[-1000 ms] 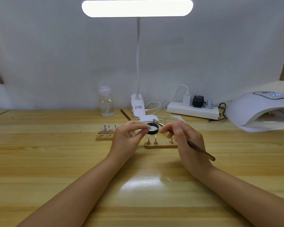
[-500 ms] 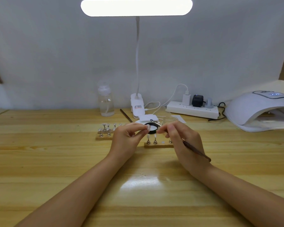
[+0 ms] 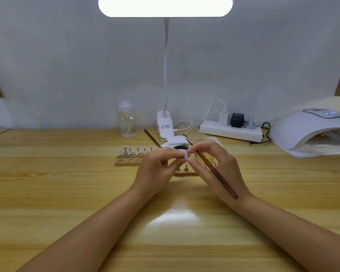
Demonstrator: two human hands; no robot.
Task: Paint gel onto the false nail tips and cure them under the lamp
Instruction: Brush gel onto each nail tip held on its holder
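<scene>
Left hand point(image 3: 155, 167) pinched a small white nail tip point(image 3: 185, 154) above the wooden table point(image 3: 67, 193), right hand point(image 3: 216, 165) gripped a brown brush point(image 3: 214, 169), fingertips touching the tip, curing lamp point(image 3: 310, 132) far right.

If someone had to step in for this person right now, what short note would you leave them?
Left hand: its fingers pinch one false nail tip, held up over the table.
Right hand: holds the brush, bristle end pointing away, and also touches the tip.
Open gel pot sits just behind the hands.
More tips stand on the wooden holder to the left; a second holder lies partly hidden under the hands.
Curing lamp at far right, display lit.
Done: cannot tell which tips are coated.
Left: paint the held tip, do the others, cure all.
</scene>
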